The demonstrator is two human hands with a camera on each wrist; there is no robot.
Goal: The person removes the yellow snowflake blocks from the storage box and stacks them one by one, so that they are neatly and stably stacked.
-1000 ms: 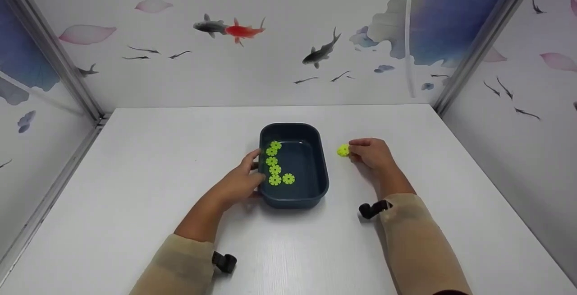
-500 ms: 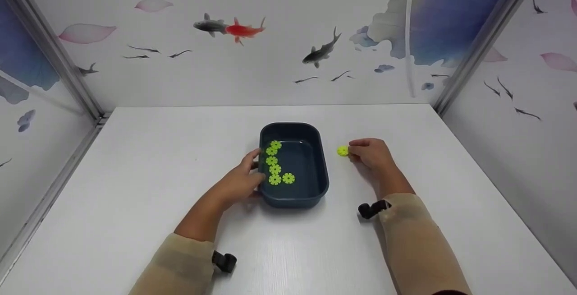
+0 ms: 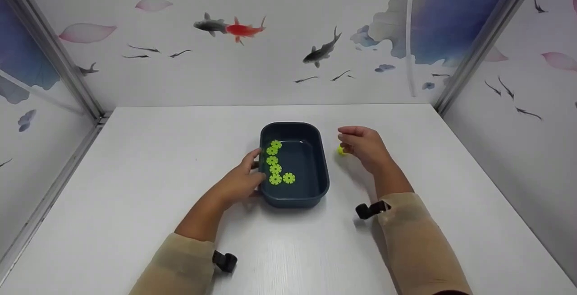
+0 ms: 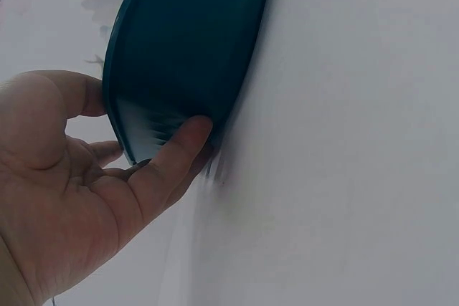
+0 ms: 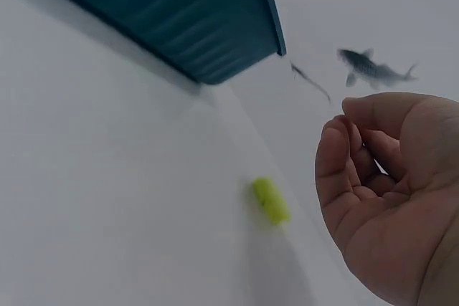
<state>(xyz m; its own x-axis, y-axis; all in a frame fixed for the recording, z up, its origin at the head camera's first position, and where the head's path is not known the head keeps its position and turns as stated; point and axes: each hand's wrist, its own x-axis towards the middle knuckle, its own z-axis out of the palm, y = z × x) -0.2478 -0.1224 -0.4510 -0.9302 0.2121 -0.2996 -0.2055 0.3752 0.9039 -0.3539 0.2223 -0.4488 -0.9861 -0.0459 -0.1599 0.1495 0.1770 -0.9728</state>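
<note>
A dark blue-green rectangular container [image 3: 304, 164] stands mid-table, with several yellow-green notched discs [image 3: 275, 168] along its left side. My left hand [image 3: 239, 184] grips its left wall; in the left wrist view the left hand [image 4: 86, 184] has its fingers around the container's [image 4: 186, 41] end. To the right of the container, a yellow-green piece [image 3: 341, 151] is partly covered by my right hand [image 3: 367, 148]. The right wrist view shows it as a short cylinder [image 5: 270, 201] on the table, apart from my right hand [image 5: 391, 191], whose curled fingers meet the thumb with nothing visible between them.
The white table [image 3: 135, 164] extends to a back wall [image 3: 270, 78] printed with fish and leaves. Side walls with metal corner posts [image 3: 491, 38] stand left and right. A black wrist device [image 3: 372, 209] hangs from the right sleeve, another [image 3: 224, 262] from the left.
My right hand has let go of the yellow-green piece and moved up and slightly left, above it. The left hand and the container have stayed in place.
</note>
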